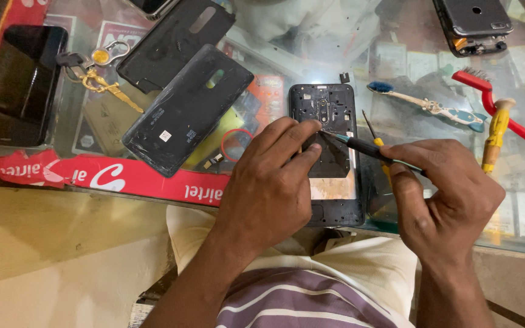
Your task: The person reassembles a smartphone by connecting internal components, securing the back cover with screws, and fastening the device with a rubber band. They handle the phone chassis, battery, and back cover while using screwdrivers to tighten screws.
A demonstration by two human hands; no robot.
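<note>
Right hand (442,194) closed around a thin black screwdriver (369,147), tip aimed at the middle of an opened phone (329,109). Left hand (274,182) half curled, fingertips pressing on that phone, lying back-up on the glass tabletop (408,36). Beside it to the left, two black back covers (183,112); to the right, a toothbrush (426,106) and yellow-handled tool (494,133).
</note>
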